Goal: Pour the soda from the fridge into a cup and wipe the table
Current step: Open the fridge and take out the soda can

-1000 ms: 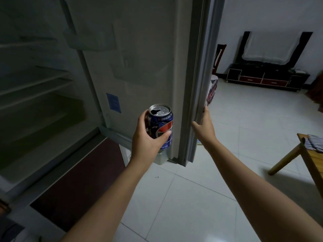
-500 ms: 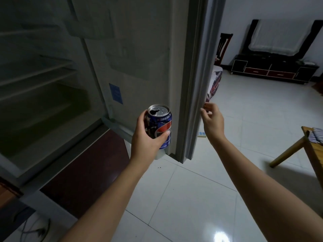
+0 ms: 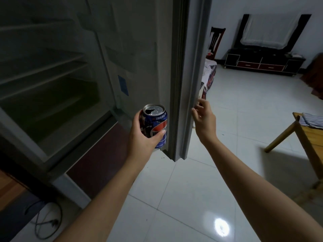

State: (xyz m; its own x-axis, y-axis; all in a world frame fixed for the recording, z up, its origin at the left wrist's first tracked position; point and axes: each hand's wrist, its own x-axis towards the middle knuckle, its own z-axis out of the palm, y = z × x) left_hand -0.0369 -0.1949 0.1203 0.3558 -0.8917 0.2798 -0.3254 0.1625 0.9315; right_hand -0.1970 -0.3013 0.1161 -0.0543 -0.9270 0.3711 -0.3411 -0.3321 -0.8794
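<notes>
Head view: left hand (image 3: 139, 135) fingers (image 3: 160, 134) wrap the upright soda can (image 3: 157, 123).

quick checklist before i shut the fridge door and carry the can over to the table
1. Can held firmly: ok. The left hand wraps the soda can.
2. Can upright: ok, though its top is already open, so it could spill if tipped.
3. Right hand on the fridge door: cannot tell. It sits at the door's edge with fingers loosely curled; contact is unclear.
4. Door's swing path free: ok. The can is in front of the door's inner side, not in the opening.
5. Floor toward the wooden table: ok, bare tiles.
6. Cup ready: cannot tell, none in view.
</notes>
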